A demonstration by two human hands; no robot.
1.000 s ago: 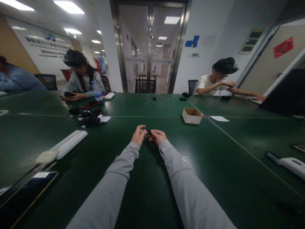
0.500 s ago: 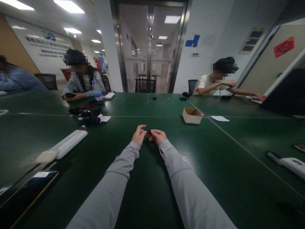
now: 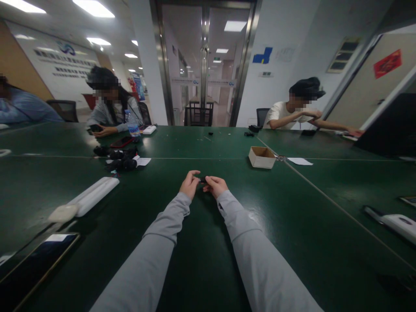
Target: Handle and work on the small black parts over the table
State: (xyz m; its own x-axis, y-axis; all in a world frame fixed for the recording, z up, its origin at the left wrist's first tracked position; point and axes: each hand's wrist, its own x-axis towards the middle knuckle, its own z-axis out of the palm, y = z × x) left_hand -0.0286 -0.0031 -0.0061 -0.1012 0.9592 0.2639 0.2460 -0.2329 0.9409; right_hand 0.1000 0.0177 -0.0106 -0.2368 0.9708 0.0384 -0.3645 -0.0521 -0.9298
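Observation:
Both my hands meet over the green table (image 3: 201,242), in front of me. Between their fingertips is a small black object (image 3: 203,179), too small and too covered to name. My right hand (image 3: 216,186) pinches it from the right with thumb and fingers. My left hand (image 3: 189,185) grips its left end, where a bit of lighter material shows, with the index finger stretched out above. Grey sleeves cover both my arms.
An open cardboard box (image 3: 262,158) stands ahead to the right, beside a white paper (image 3: 300,161). To the left lie black bundles (image 3: 121,158), a long white case (image 3: 94,195) and a phone (image 3: 39,268). A bottle (image 3: 132,125) stands near a seated person (image 3: 110,104); another person (image 3: 292,112) sits across on the right.
My hands and the small black object stay almost in place. Across the table, the person on the left has shifted the hands and the dark thing in them slightly.

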